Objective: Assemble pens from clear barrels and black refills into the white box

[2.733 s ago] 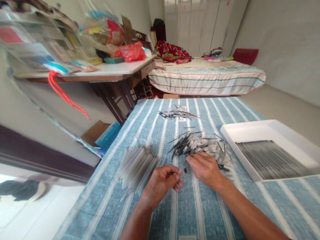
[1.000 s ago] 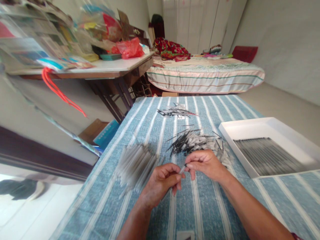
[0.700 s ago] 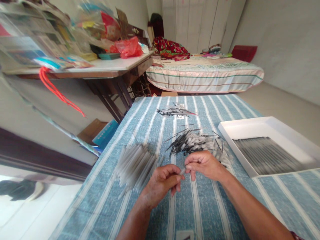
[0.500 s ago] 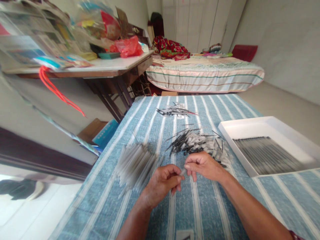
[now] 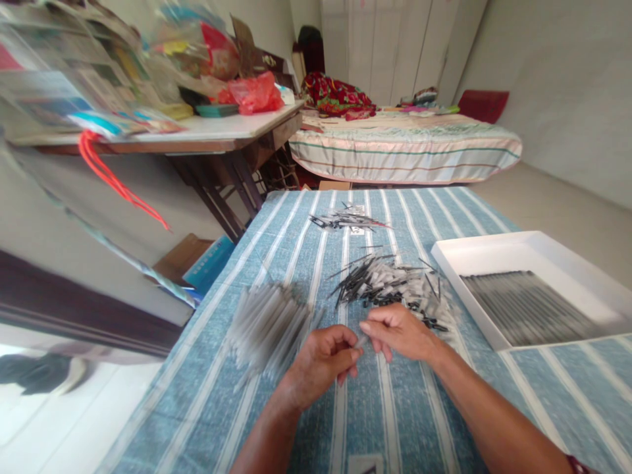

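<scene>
My left hand (image 5: 323, 359) is closed in a pinch around a small translucent grey tube-like piece (image 5: 362, 341). My right hand (image 5: 402, 332) meets it from the right, thumb and forefinger pinched at the piece's upper end. Most of the piece is hidden by fingers, so its exact kind is unclear. Just beyond my right hand spreads a loose pile of black and translucent slim parts (image 5: 380, 280), which look like pen parts. To the left of my left hand lies a heap of long, frosted translucent tubes (image 5: 269, 322), blurred at its near end.
A white box (image 5: 567, 257) at the right holds a row of slim dark-and-grey sticks (image 5: 523, 303). Farther back on the striped cloth (image 5: 296, 230) is a smaller cluster of thin parts (image 5: 345, 218). A cluttered side table (image 5: 237, 128) and a bed (image 5: 405, 151) stand beyond.
My right hand has shifted very slightly left and down, its fingertips still at the small piece. My left hand has stayed nearly in place.
</scene>
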